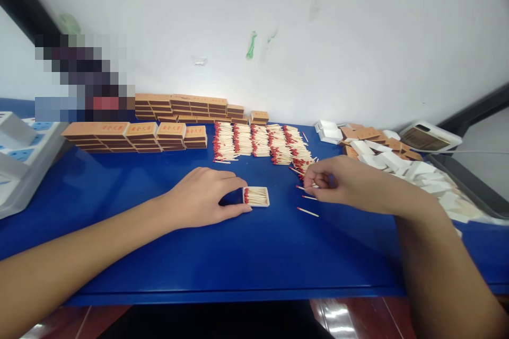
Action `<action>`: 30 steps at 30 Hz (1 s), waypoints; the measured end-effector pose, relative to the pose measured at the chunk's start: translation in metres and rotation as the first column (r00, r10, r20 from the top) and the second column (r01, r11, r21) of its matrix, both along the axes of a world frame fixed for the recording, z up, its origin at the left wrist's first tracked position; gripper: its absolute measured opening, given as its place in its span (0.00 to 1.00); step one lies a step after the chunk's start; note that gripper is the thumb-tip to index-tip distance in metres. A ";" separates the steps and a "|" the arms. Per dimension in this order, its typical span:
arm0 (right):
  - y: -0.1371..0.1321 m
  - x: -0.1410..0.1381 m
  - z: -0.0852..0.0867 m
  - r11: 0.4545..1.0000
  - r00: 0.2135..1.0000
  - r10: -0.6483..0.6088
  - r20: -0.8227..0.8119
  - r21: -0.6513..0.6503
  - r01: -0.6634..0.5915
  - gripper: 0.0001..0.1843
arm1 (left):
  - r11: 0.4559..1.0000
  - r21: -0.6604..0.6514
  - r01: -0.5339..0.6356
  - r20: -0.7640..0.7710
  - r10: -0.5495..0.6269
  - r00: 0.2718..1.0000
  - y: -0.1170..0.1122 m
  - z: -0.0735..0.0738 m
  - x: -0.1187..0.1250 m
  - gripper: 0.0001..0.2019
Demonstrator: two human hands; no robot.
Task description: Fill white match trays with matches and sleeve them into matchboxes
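A small white matchbox tray full of red-headed matches lies flat on the blue table. The fingers and thumb of my left hand grip its left end. To the right, my right hand is closed in a pinch low over the table, its fingertips on the tail end of a match. Two more loose matches, a nearer one and one partly under the hand, lie close by. Beyond the hands stand several piles of matches in a row, the rightmost pile partly hidden by my right hand.
Stacked orange matchboxes line the left, with a second row along the wall. Empty white trays and orange sleeves heap up at right, beside a white device and a dark flat object. A plastic bin stands far left.
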State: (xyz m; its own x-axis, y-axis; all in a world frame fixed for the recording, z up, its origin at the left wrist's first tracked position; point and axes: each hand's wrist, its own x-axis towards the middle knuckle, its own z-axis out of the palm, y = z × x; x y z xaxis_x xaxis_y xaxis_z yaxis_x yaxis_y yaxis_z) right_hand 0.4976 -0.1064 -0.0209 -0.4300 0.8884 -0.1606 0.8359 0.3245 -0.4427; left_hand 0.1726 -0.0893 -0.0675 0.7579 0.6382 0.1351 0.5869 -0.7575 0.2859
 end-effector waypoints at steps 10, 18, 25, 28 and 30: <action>-0.006 -0.074 -0.024 0.980 0.979 0.109 -0.171 0.183 -0.078 0.04 | 1.000 -0.029 0.000 0.022 0.001 1.000 0.000 0.002 0.002 0.18; -0.001 -0.045 -0.011 0.935 0.974 0.080 -0.211 0.355 0.000 0.07 | 1.000 0.007 -0.011 0.039 0.010 0.999 -0.001 -0.001 0.001 0.19; -0.001 -0.034 -0.008 0.958 0.969 0.104 -0.222 0.284 -0.038 0.05 | 1.000 0.009 -0.002 0.037 0.002 0.999 0.001 -0.002 0.001 0.19; -0.001 -0.052 -0.020 0.961 0.960 0.189 -0.205 0.241 -0.137 0.05 | 1.000 -0.002 0.001 0.037 -0.001 0.999 0.001 -0.001 0.002 0.19; 0.000 -0.062 -0.029 0.961 0.958 0.206 -0.198 0.227 -0.159 0.04 | 1.000 -0.005 0.003 0.035 -0.002 0.999 0.000 -0.001 0.002 0.18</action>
